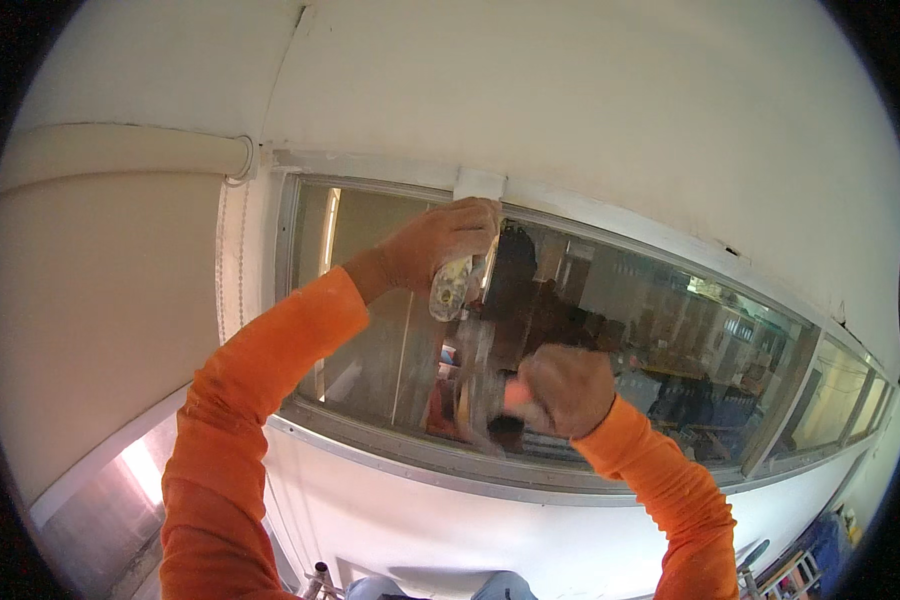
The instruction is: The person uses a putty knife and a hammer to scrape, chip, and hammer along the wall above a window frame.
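Observation:
My left hand (454, 236) is raised to the upper edge of an interior window, its fingers around a tool with a worn, paint-spotted handle (448, 291). The handle points down and has a hole near its end; it looks like a scraper. Just above the knuckles a flat white piece (481, 184) lies over the top frame; whether it belongs to the tool is hidden by the hand. Lower and to the right, my right hand (570, 386) is closed around a blurred orange-red object (519, 391), in front of the glass pane (645, 330).
A roller blind (105, 300) with a bead chain (232, 262) hangs at the left. The metal window sill (450, 476) runs across below my hands. A metal tube end (320, 571) stands near my knees (504, 586). Shelved items (791, 577) are at the lower right.

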`<state>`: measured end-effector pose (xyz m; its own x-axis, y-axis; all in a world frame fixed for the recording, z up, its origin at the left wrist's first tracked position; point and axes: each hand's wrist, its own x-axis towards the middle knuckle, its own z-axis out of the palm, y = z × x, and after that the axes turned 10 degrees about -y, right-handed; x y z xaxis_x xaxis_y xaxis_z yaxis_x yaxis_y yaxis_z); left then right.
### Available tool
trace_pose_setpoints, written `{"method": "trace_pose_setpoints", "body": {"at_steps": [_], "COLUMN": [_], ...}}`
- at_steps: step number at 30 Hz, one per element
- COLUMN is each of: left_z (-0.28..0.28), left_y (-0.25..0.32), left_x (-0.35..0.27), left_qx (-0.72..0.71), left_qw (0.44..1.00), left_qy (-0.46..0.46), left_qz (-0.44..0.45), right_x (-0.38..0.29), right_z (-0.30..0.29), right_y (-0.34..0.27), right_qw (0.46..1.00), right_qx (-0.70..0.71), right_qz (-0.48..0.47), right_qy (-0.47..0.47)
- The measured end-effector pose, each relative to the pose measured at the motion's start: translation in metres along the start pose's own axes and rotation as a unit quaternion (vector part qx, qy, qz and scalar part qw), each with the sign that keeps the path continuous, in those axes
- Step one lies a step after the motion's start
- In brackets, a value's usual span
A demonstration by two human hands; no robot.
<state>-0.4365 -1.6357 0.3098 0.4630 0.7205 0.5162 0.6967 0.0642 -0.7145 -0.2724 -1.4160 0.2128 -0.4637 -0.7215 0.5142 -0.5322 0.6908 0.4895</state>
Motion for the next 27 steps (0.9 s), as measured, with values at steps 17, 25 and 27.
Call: {"method": "trace_pose_setpoints", "body": {"at_steps": [17, 25, 27], "left_z": [-0.095, -0.086, -0.078], "left_y": [0.059, 0.133, 0.143], "left_x": [-0.046, -0.091, -0.094], "left_qx": [-0.410, -0.496, -0.508], "left_qw": [0.706, 0.612, 0.578], "left_qy": [0.493, 0.473, 0.462], "left_qz": [-0.300, -0.395, -0.442], "right_x": [0.119, 0.128, 0.125], "right_z": [-0.043, -0.059, -0.047], "right_y": [0.074, 0.107, 0.112], "right_qw": [0.969, 0.947, 0.955], "right_qx": [-0.012, -0.131, -0.184], "right_qz": [0.081, -0.002, -0.034], "right_qy": [0.234, 0.292, 0.228]}}
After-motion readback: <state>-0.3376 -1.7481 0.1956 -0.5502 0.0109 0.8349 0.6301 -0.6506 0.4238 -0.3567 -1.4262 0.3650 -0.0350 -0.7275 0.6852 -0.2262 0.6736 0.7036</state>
